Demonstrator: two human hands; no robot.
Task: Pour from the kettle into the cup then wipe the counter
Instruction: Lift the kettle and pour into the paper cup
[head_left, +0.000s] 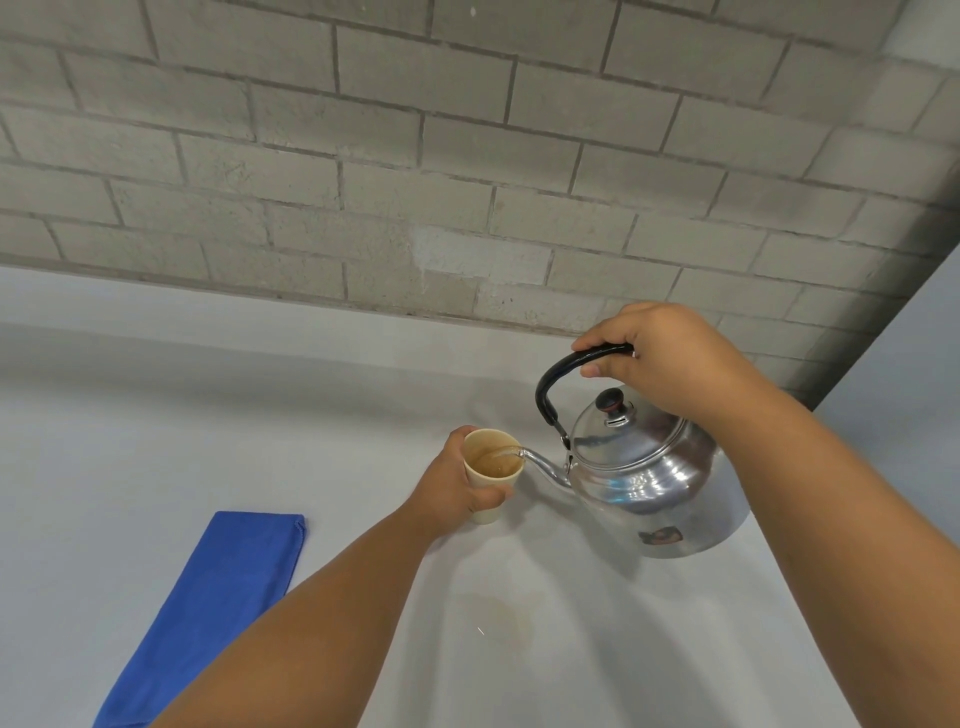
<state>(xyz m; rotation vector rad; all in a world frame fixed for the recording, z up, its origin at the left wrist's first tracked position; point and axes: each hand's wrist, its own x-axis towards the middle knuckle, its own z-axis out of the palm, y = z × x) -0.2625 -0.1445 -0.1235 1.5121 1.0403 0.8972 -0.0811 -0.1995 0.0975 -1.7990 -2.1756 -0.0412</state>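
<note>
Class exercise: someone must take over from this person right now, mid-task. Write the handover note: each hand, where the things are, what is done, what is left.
Left hand: wrapped around the paper cup, holding it steady at the counter.
Right hand: gripping the black handle of the metal kettle, tilted so its spout sits over the cup's rim.
Done: pouring is under way; a stream enters the cup, which already holds brownish liquid.
Left: finish the pour, set the kettle upright, then take the folded blue cloth lying left of the cup and wipe the counter. There seems to be a faint brownish wet patch near the front, below the cup.
</note>
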